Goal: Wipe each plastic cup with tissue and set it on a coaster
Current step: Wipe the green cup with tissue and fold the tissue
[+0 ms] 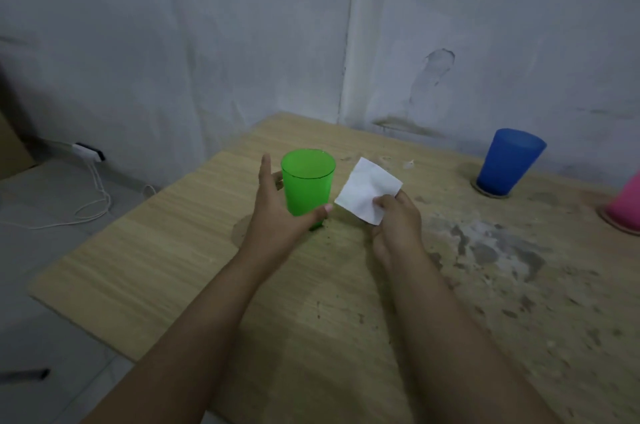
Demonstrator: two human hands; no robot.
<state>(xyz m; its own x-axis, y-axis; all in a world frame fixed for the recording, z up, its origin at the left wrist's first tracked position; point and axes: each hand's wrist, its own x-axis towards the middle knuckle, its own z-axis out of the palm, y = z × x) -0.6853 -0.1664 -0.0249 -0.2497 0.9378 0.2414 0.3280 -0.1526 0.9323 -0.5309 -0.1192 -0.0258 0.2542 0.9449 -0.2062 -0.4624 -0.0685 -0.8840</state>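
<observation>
A translucent green plastic cup [307, 186] stands upright near the table's far left part, and my left hand [280, 216] wraps around its lower side. Just right of it my right hand [394, 219] pinches a square of white tissue [367, 190] by its near corner; the tissue is close to the cup but apart from it. A blue cup [507, 160] stands upright on a round coaster [491, 193] at the back right. A pink cup [627, 207] sits on another coaster [616, 223] at the right edge, cut off by the frame.
The wooden table [166, 264] has a worn, stained patch on its right half. A white wall runs close behind it. On the floor to the left lie a power strip [88, 152] and white cables [93, 202].
</observation>
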